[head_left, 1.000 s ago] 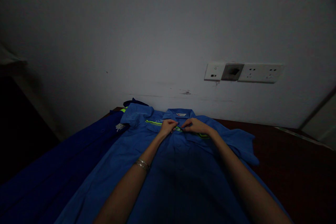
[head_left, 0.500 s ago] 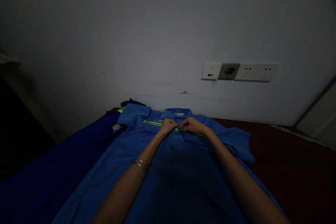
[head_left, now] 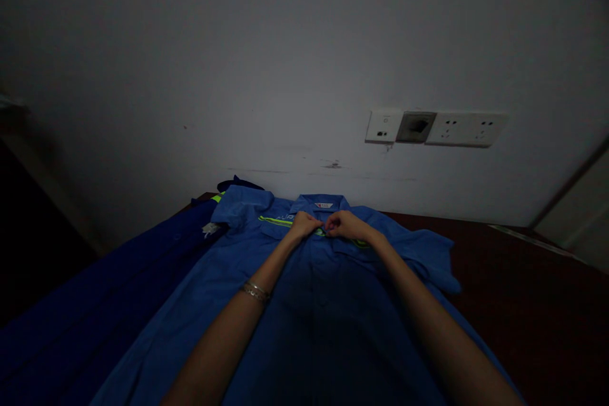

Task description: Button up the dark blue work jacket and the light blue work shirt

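A blue short-sleeved shirt lies spread front side up, its collar toward the wall and yellow-green stripes across the chest. My left hand pinches the shirt's front edge just below the collar. Close on its right, my right hand has its fingertips pressed together on the same front opening. Whatever button or hole lies between the fingertips is too small and dark to make out. Two thin bracelets circle my left wrist.
A darker blue garment lies along the left, partly under the shirt's sleeve. The dark red-brown tabletop shows at the right. Behind stands a grey wall with a row of sockets and switches.
Both hands stay at the same spot on the shirt front. The right fingers have curled slightly inward; the view has shifted a little.
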The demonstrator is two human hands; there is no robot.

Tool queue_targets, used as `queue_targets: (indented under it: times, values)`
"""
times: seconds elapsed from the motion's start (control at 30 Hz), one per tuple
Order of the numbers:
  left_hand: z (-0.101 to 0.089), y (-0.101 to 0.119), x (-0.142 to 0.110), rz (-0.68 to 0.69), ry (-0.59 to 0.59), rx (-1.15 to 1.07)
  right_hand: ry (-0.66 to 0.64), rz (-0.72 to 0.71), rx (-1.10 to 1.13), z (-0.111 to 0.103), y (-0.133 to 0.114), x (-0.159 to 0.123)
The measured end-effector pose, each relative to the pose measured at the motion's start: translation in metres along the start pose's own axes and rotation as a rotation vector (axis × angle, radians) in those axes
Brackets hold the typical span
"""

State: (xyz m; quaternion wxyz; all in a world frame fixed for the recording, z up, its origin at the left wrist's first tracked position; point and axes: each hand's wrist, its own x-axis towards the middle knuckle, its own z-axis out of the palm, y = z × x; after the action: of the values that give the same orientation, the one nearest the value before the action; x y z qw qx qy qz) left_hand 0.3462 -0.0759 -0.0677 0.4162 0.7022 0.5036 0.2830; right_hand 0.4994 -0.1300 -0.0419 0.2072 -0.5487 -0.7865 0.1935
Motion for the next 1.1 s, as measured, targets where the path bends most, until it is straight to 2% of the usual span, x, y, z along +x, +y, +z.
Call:
queue_targets:
  times: [0.27, 0.4, 0.53, 0.6, 0.7, 0.8, 0.9, 1.0, 1.1]
  values:
    - [-0.008, 0.001, 0.0, -0.033, 0.006, -0.015, -0.016, -0.054, -0.083, -0.005, -0.001, 0.0]
    - [-0.017, -0.001, -0.001, -0.069, -0.031, -0.148, -0.012, -0.034, -0.099, -0.007, -0.001, 0.002]
    - [-0.021, -0.004, 0.0, -0.116, -0.059, -0.267, 0.075, -0.015, -0.124, -0.013, 0.0, 0.001]
    - [-0.023, -0.002, 0.0, -0.118, -0.027, -0.263, 0.149, -0.004, -0.139, -0.016, -0.001, 0.0]
    - [-0.029, 0.008, -0.001, -0.07, 0.036, -0.196, 0.229, 0.012, -0.155, -0.02, -0.003, -0.002]
    - [-0.034, 0.022, -0.007, 0.03, 0.042, -0.081, 0.269, 0.021, -0.165, -0.024, -0.005, -0.003]
    - [-0.03, 0.029, -0.017, 0.14, 0.075, 0.024, 0.29, 0.042, -0.189, -0.028, -0.009, -0.006]
    - [-0.02, 0.023, -0.032, 0.212, 0.109, 0.05, 0.305, 0.062, -0.219, -0.031, -0.012, -0.009]
    - [-0.012, 0.007, -0.051, 0.188, 0.053, 0.027, 0.306, 0.063, -0.247, -0.029, -0.013, -0.009]
